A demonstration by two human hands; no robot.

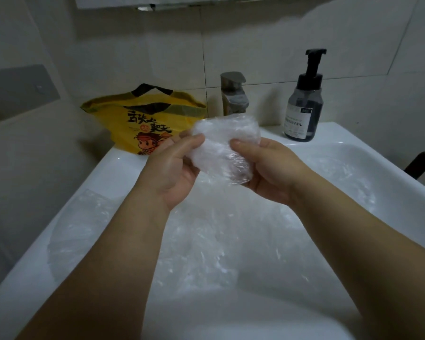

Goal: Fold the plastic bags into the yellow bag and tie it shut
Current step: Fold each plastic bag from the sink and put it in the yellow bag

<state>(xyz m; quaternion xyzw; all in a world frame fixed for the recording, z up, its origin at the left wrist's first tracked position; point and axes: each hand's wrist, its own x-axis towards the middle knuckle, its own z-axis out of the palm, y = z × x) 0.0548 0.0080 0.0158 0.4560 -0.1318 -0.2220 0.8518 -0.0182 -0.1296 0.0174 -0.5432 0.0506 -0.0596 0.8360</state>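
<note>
With both grips closed on the folded clear bag above the sink, our left hand and right hand should squeeze its air out, then tuck it into the yellow bag on the back rim.

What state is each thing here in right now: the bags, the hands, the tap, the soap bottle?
Yellow bag: untied, slumped on the sink rim.
Folded clear bag: a compact wad, held above the basin.
Left hand: grips the wad.
Right hand: grips the wad's other side.
Loose clear bags: crumpled, unfolded, lying in the basin.
Tap: no water running.
Soap bottle: upright on the rim.
</note>
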